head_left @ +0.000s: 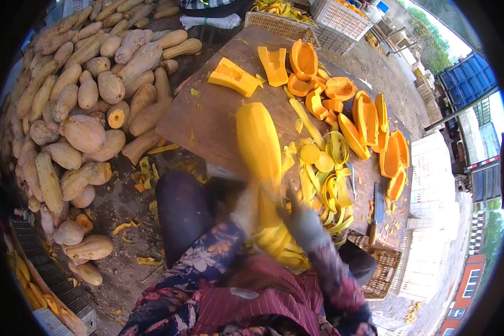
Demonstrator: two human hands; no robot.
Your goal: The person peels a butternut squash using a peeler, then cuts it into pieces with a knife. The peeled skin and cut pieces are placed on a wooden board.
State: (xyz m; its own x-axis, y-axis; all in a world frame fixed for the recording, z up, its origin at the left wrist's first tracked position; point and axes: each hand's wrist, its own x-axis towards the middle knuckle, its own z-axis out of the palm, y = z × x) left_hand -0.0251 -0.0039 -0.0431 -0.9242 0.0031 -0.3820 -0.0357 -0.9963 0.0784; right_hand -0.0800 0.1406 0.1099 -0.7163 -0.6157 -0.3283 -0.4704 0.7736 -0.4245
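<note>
A long peeled yellow squash (pixel 257 143) stands tilted over the front edge of the brown board (pixel 190 117). My left hand (pixel 243 210), in a pale glove, grips its lower, narrower end. My right hand (pixel 299 224), gloved and smeared by motion, is just right of that end; what its fingers do is unclear. Long yellow peel strips (pixel 277 249) lie below my hands, and more peel (pixel 336 196) is heaped on the board to their right. Hollowed orange squash pieces (pixel 367 123) lie along the board's back and right.
A big heap of unpeeled squash (pixel 87 140) covers the left. A cleaver (pixel 378 201) lies at the board's right. Crates (pixel 333 19) stand behind; another (pixel 383 269) sits low right, beside stacked white crates (pixel 431 179). A blue truck container (pixel 465 81) is at far right.
</note>
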